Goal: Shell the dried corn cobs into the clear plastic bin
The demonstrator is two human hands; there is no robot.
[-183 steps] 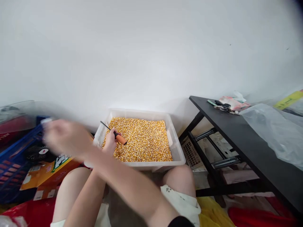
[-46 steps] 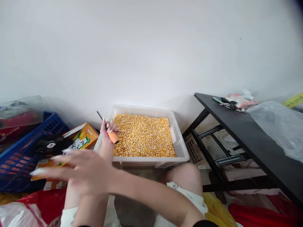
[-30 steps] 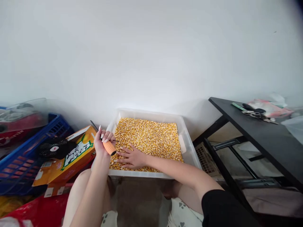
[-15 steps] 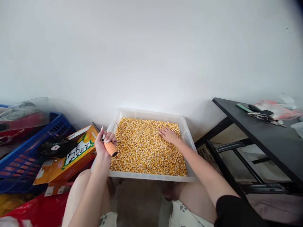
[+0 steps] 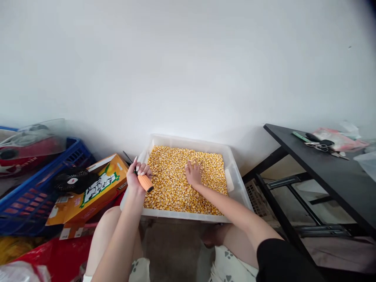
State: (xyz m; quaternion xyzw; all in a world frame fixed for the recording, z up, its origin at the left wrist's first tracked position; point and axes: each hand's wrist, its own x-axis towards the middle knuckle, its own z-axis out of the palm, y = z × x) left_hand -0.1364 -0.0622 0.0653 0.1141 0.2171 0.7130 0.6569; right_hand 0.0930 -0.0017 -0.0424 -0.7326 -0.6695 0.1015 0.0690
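Note:
My left hand (image 5: 138, 175) is closed around a tool with an orange textured handle (image 5: 145, 183) and a black end cap. A thin dark part shows beside the fingers; the rest of the tool's working end is hidden. The hand is raised over the left rim of a whitish translucent plastic bin (image 5: 182, 214). A broad layer of yellow corn kernels (image 5: 169, 184) fills it. My right hand (image 5: 194, 173) lies palm down on the kernels near the middle, fingers spread and pointing toward the wall.
At left are a blue plastic crate (image 5: 26, 203), an orange printed carton (image 5: 100, 186), a small black fan (image 5: 72, 181) and a red bag (image 5: 55, 256). On the right stands a black table (image 5: 331, 172) carrying scissors (image 5: 319, 145) and plastic packets. A white wall (image 5: 188, 70) rises behind the bin.
My right hand has moved left across the kernels, from the right side to near the middle. My left hand keeps its hold on the orange-handled tool. The view has shifted slightly.

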